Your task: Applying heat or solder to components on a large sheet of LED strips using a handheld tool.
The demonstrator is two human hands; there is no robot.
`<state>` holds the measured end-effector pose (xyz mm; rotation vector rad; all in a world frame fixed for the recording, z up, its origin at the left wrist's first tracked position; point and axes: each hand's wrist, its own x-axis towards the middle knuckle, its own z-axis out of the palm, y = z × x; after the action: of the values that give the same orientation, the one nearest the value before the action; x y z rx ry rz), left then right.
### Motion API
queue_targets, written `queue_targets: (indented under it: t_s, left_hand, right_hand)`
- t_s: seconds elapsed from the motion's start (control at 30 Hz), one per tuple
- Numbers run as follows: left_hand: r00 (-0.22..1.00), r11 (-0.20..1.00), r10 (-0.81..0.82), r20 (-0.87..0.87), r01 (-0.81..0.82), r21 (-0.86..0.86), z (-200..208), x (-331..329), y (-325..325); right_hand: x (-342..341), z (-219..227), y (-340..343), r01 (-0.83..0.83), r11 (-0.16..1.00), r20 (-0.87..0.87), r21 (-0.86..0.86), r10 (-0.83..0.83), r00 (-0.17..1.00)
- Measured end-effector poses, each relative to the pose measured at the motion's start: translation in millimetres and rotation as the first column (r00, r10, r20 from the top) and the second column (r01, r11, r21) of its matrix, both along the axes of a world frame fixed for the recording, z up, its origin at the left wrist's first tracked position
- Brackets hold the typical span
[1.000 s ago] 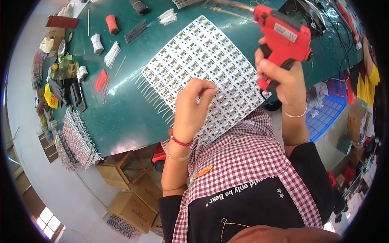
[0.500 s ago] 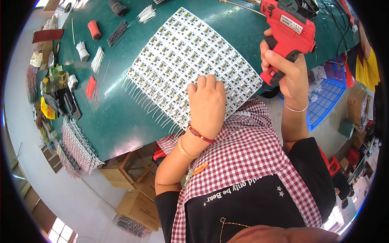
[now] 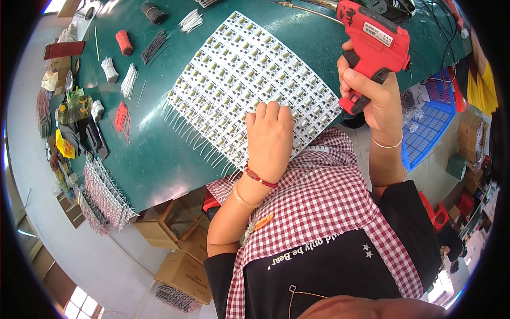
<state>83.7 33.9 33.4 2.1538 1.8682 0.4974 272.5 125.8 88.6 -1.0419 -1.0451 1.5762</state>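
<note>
A white panel of small circuit boards [image 3: 234,69] lies tilted on the green table, studded with rows of yellowish and pale components. Short white wires [image 3: 183,127] stick out along its near-left edge. My left hand [image 3: 271,130] rests on the panel's near part with fingers curled closed; the thumb and anything pinched beneath are hidden. In my right hand [image 3: 380,98] is a red pistol-shaped soldering gun [image 3: 372,40], raised beside the panel's right corner. My fingers wrap its handle. A long thin metal rod [image 3: 313,11] extends from the gun toward the far left.
Bundles of black [image 3: 154,13], red [image 3: 124,42] and white wires [image 3: 109,70] lie on the table [image 3: 154,181] at left. Wired boards [image 3: 106,194] hang over its left edge. A blue basket [image 3: 430,130] stands at right, near another person's yellow garment [image 3: 482,93].
The soldering gun and my right hand have shifted slightly left. My left hand has moved a little left on the panel, its fingers still curled.
</note>
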Motion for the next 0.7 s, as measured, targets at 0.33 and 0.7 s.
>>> queue_targets:
  t_s: [0.33, 0.7]
  left_hand:
    - [0.993, 0.997, -0.075, -0.093, 0.076, 0.011, -0.5, -3.7, 1.5]
    - [0.958, 0.996, -0.086, -0.274, 0.086, -0.012, 4.0, 3.4, -3.5]
  right_hand:
    - [-4.0, 0.1, -2.0, 0.001, 1.0, -0.002, -0.013, -0.001, 1.0]
    - [-4.0, -2.6, -2.3, 0.011, 1.0, 0.012, -0.016, -0.011, 1.0]
